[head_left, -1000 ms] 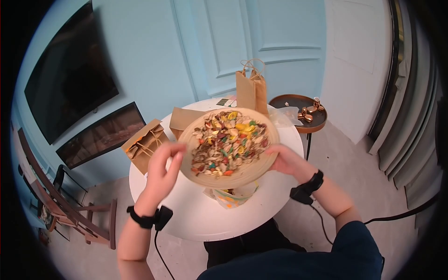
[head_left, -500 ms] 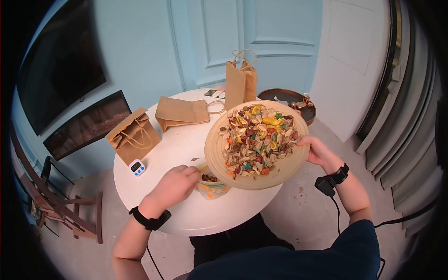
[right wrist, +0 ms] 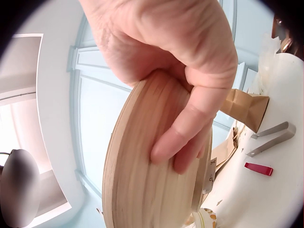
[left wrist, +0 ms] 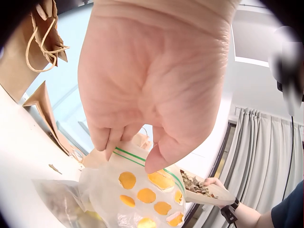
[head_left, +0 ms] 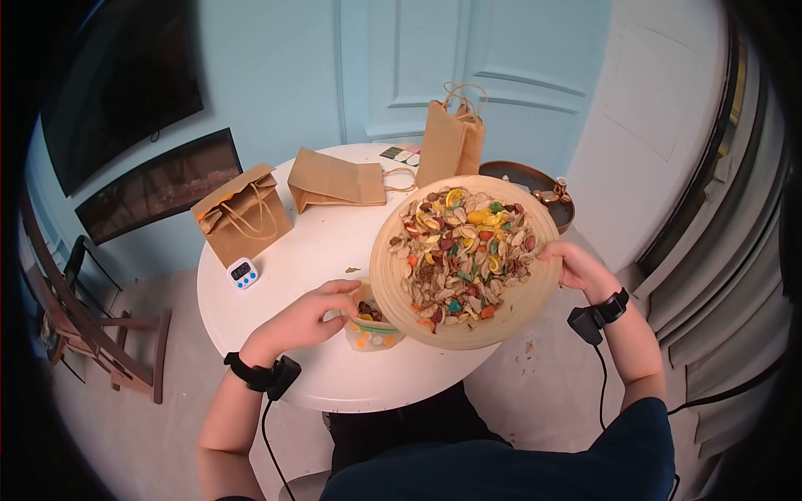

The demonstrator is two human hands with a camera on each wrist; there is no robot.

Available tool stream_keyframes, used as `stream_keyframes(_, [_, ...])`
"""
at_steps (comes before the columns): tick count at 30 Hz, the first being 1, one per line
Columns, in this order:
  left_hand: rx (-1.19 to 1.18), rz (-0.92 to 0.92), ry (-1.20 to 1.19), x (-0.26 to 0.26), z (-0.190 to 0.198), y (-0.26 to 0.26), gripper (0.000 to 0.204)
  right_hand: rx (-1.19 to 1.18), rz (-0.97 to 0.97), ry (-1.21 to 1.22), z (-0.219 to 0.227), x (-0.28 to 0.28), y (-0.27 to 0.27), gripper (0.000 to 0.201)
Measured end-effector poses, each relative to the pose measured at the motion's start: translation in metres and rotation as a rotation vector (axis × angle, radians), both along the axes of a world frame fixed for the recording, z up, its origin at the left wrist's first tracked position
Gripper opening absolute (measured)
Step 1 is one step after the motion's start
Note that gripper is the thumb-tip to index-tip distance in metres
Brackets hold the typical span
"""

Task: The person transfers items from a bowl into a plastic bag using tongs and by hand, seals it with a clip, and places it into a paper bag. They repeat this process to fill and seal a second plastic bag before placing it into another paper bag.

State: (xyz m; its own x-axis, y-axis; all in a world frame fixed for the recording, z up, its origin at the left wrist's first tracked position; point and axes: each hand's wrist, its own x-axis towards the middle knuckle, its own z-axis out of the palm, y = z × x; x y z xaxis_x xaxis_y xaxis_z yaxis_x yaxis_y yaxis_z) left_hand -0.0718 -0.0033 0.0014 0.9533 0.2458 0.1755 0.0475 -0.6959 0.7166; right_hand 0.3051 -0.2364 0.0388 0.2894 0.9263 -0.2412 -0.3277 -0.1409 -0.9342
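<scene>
Dried petals and coloured pieces (head_left: 459,250) lie on a round wooden plate (head_left: 522,305), tilted beside and partly over a dotted zip bag (head_left: 372,339). My right hand (head_left: 581,269) holds the plate's right rim; in the right wrist view, the fingers of that hand (right wrist: 190,71) curl under the wooden underside (right wrist: 137,180). At the bag's left edge is my left hand (head_left: 311,317). The left wrist view shows this hand (left wrist: 152,76) pinching the mouth of the bag (left wrist: 146,195) between thumb and fingers. Dark dried bits show inside the bag.
Brown paper bags (head_left: 242,217) and a white timer (head_left: 243,274) are on the round white table (head_left: 276,309). A dark side table (head_left: 522,174) stands behind right. Metal tongs (right wrist: 280,134) and a red clip (right wrist: 259,169) lie on the table.
The plate has moved right, off from above the bag, held by my right hand. My left hand has left the plate's side and come down to the bag's edge.
</scene>
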Motion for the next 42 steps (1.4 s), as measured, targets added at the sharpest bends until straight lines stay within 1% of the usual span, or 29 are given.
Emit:
stream_keyframes(5, [-0.045,-0.036,0.045,0.009,0.001,0.002,0.017,-0.050,0.012,-0.002,0.004,0.003,0.001,0.048])
stream_keyframes(12, [-0.074,0.000,0.018,0.007,-0.011,0.006,0.014,-0.097,0.046,-0.037,0.003,0.005,0.008,0.047])
stream_keyframes(22, [-0.064,0.022,0.020,0.007,-0.014,0.010,0.016,-0.109,0.093,-0.042,0.002,0.007,0.017,0.049])
stream_keyframes(26, [-0.112,0.047,0.004,0.006,-0.014,0.007,0.017,-0.113,0.087,-0.029,0.000,0.005,0.019,0.050])
stream_keyframes(28, [0.050,0.111,-0.125,0.008,-0.014,0.008,0.023,-0.105,0.095,0.000,-0.004,0.008,0.020,0.049])
stream_keyframes(29, [0.050,0.111,-0.125,0.009,-0.011,0.006,0.023,-0.105,0.095,0.000,-0.004,0.008,0.020,0.049])
stream_keyframes(31, [0.327,0.269,-0.115,0.015,0.001,0.001,0.030,-0.113,0.095,-0.001,-0.003,0.007,0.020,0.049])
stream_keyframes(32, [0.326,0.271,-0.115,0.019,0.003,0.002,0.030,-0.115,0.097,-0.001,-0.003,0.007,0.020,0.049])
stream_keyframes(34, [0.503,0.243,-0.121,0.028,0.001,0.006,0.038,-0.109,0.107,0.011,-0.003,0.006,0.021,0.048])
stream_keyframes(38, [0.580,0.206,-0.197,0.045,-0.003,0.009,0.040,-0.122,0.091,-0.018,0.000,0.004,0.021,0.048])
stream_keyframes(40, [0.575,0.156,-0.107,0.048,-0.001,0.008,0.041,-0.135,0.070,-0.050,0.002,0.000,0.020,0.048])
stream_keyframes(42, [0.552,0.145,-0.067,0.046,0.004,0.007,0.040,-0.140,0.066,-0.051,0.003,0.001,0.018,0.048])
